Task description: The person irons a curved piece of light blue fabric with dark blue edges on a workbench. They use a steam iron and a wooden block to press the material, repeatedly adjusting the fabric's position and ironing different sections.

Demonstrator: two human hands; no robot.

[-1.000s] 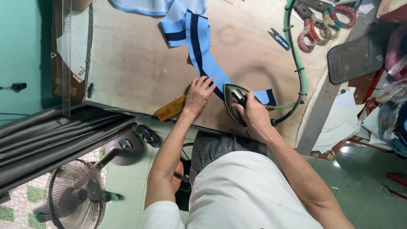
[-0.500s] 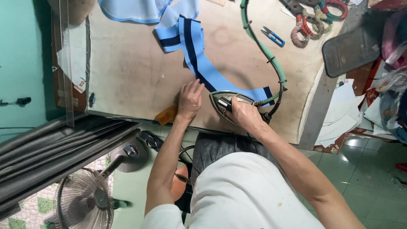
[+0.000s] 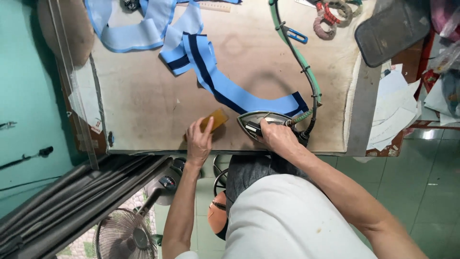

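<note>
Head view, left to right: your left hand (image 3: 199, 142) lies flat, fingers (image 3: 195, 130) loosely open, touching a small orange block (image 3: 214, 120) at the desk's (image 3: 143, 105) near edge. Beside it, your right hand (image 3: 278, 136) grips the handle of an iron (image 3: 256, 122) at the end of a blue fabric strip (image 3: 239, 93).

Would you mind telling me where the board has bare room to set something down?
The widest bare patch lies between the blue strip and the green hose. Another lies left of the strip, above the left hand. The near edge is crowded by the iron, the right hand and an amber block.
</note>
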